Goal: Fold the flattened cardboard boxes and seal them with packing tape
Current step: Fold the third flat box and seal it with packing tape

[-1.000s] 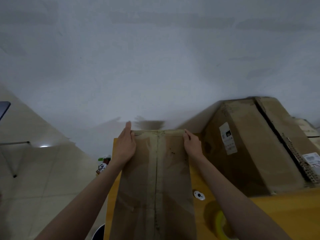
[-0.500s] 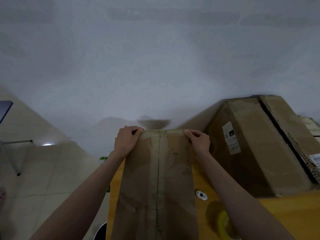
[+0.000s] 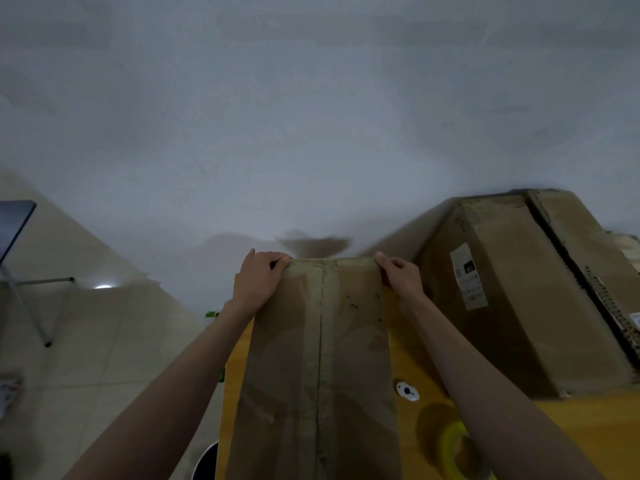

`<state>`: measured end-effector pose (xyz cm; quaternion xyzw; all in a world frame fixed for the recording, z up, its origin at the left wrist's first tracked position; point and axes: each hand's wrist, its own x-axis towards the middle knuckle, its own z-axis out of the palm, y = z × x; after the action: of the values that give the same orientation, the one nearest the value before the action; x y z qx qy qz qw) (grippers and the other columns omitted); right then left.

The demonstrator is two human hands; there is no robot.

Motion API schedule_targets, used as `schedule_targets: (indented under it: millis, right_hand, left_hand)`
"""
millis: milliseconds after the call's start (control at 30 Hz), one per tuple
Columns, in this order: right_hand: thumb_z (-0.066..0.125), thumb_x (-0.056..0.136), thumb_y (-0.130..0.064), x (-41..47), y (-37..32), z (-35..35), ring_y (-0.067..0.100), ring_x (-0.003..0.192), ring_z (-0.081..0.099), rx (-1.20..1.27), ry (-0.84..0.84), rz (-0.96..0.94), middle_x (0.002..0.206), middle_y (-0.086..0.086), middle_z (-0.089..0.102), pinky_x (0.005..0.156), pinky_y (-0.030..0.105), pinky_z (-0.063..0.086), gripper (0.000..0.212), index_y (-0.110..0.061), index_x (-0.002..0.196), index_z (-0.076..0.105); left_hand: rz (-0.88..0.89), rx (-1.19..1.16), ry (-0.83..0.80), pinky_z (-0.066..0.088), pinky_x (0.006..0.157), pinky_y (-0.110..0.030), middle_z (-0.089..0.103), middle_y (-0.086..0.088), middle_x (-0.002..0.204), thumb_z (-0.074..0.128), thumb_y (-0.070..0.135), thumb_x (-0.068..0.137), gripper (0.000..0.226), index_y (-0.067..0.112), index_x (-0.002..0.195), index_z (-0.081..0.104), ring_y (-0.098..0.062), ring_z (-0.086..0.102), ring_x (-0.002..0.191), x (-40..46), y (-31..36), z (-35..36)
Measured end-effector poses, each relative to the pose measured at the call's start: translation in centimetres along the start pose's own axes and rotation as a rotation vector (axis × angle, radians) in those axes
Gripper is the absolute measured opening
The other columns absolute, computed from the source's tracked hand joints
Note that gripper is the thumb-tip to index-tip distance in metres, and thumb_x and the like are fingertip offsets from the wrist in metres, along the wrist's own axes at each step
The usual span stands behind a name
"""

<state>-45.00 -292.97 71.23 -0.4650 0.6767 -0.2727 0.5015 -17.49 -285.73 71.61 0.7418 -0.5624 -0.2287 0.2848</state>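
Note:
A long brown cardboard box (image 3: pixel 346 358) stands on the yellow table (image 3: pixel 588 431) in front of me, a strip of tape running down the seam in the middle of its top face. My left hand (image 3: pixel 258 284) grips the far left corner of the box, fingers curled over the far edge. My right hand (image 3: pixel 401 277) grips the far right corner the same way. A yellow roll of packing tape (image 3: pixel 457 448) lies on the table at the lower right, partly hidden behind my right forearm.
A large sealed cardboard box (image 3: pixel 526 296) with a white label stands on the table to the right. A small white round thing (image 3: pixel 408 391) lies beside the long box. A folding table's legs (image 3: pixel 31 306) stand on the tiled floor at left; a grey wall is ahead.
Both hands, which lay flat along the far corners a second ago, have curled their fingers over the far edge and now grip it. The box has hardly moved.

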Motion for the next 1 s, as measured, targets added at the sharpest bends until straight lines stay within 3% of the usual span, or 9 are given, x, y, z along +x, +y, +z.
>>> schedule_targets:
  millis: [133, 267, 367, 467, 600, 733, 833, 900, 1000]
  right_hand:
    - [0.053, 0.1, -0.044, -0.7, -0.5, 0.5, 0.021, 0.098, 0.06, -0.107, 0.024, -0.07, 0.097, 0.001, 0.066, 0.085, 0.037, 0.048, 0.037, -0.011, 0.106, 0.07]
    - [0.038, 0.106, -0.035, -1.3, -1.0, 1.7, 0.026, 0.086, 0.056, -0.18, 0.013, -0.133, 0.08, 0.005, 0.06, 0.068, 0.036, 0.039, 0.043, -0.01, 0.08, 0.062]
    - [0.036, 0.108, -0.024, -0.9, -1.7, 1.1, 0.028, 0.109, 0.058, -0.353, -0.055, -0.249, 0.109, 0.008, 0.068, 0.09, 0.036, 0.043, 0.038, -0.008, 0.109, 0.071]
    - [0.044, 0.106, -0.018, -1.1, -2.5, 0.9, 0.021, 0.133, 0.048, -0.441, -0.15, -0.461, 0.139, 0.005, 0.059, 0.113, 0.036, 0.036, 0.036, -0.011, 0.138, 0.058]
    - [0.062, 0.097, -0.028, -1.3, -2.4, 2.5, 0.011, 0.11, 0.063, -0.425, -0.177, -0.548, 0.116, -0.003, 0.073, 0.101, 0.027, 0.046, 0.024, -0.018, 0.117, 0.074]
    - [0.069, 0.092, -0.025, -0.3, -2.4, 2.2, 0.006, 0.1, 0.065, -0.389, -0.171, -0.512, 0.102, -0.005, 0.076, 0.083, 0.003, 0.039, 0.016, -0.021, 0.104, 0.079]
    - [0.07, 0.091, -0.021, -0.3, -2.4, 2.4, 0.008, 0.097, 0.067, -0.366, -0.121, -0.517, 0.098, -0.004, 0.077, 0.085, 0.01, 0.042, 0.014, -0.019, 0.1, 0.08]
    - [0.065, 0.094, -0.021, -0.7, -2.2, 2.9, 0.015, 0.109, 0.064, -0.417, -0.08, -0.557, 0.105, -0.002, 0.076, 0.103, 0.019, 0.036, 0.018, -0.019, 0.106, 0.078]
    - [0.045, 0.105, -0.033, -2.1, -1.4, 3.4, 0.022, 0.144, 0.033, -0.752, -0.096, -0.606, 0.144, -0.002, 0.055, 0.121, 0.055, 0.001, 0.037, -0.023, 0.138, 0.058]
  left_hand:
    - [0.008, -0.002, 0.008, 0.01, 0.121, -0.038, 0.074, -0.002, 0.114, 0.051, 0.022, 0.103, 0.027, 0.016, 0.108, 0.077, -0.021, 0.067, 0.101, 0.1, 0.1, 0.1]
    - [0.004, 0.012, 0.019, 0.01, 0.121, -0.037, 0.074, -0.001, 0.114, 0.05, 0.022, 0.104, 0.028, 0.016, 0.109, 0.077, -0.021, 0.067, 0.101, -0.1, -0.2, 0.2]
    - [0.031, 0.043, -0.022, 0.009, 0.121, -0.042, 0.074, -0.001, 0.114, 0.048, 0.026, 0.104, 0.029, 0.02, 0.109, 0.076, -0.021, 0.066, 0.105, 0.2, -0.3, -0.2]
    - [0.093, 0.191, -0.123, 0.011, 0.12, -0.045, 0.074, -0.001, 0.113, 0.049, 0.038, 0.103, 0.03, 0.027, 0.113, 0.075, -0.02, 0.059, 0.12, 1.4, 0.0, -0.8]
    - [0.185, 0.152, -0.177, 0.015, 0.118, -0.036, 0.073, 0.002, 0.116, 0.06, 0.043, 0.096, 0.03, 0.027, 0.117, 0.075, -0.013, 0.063, 0.114, 2.0, 1.2, -0.1]
    - [0.168, 0.107, -0.085, 0.046, 0.094, -0.029, 0.076, 0.005, 0.105, 0.069, 0.053, 0.086, 0.035, 0.026, 0.106, 0.078, -0.015, 0.068, 0.096, 1.4, 1.7, 1.2]
    - [0.07, 0.228, -0.042, 0.051, 0.081, -0.035, 0.074, 0.008, 0.092, 0.067, 0.068, 0.078, 0.045, 0.028, 0.096, 0.075, -0.015, 0.065, 0.087, 1.5, 2.1, 1.6]
    - [0.101, 0.286, -0.066, 0.049, 0.087, -0.037, 0.074, 0.005, 0.096, 0.062, 0.067, 0.083, 0.046, 0.026, 0.101, 0.074, -0.017, 0.066, 0.091, 1.6, 2.6, 1.7]
    - [0.248, 0.415, -0.15, 0.03, 0.112, -0.038, 0.063, 0.0, 0.131, 0.042, 0.055, 0.1, 0.048, 0.025, 0.134, 0.058, -0.019, 0.055, 0.122, 0.2, 2.9, 2.0]
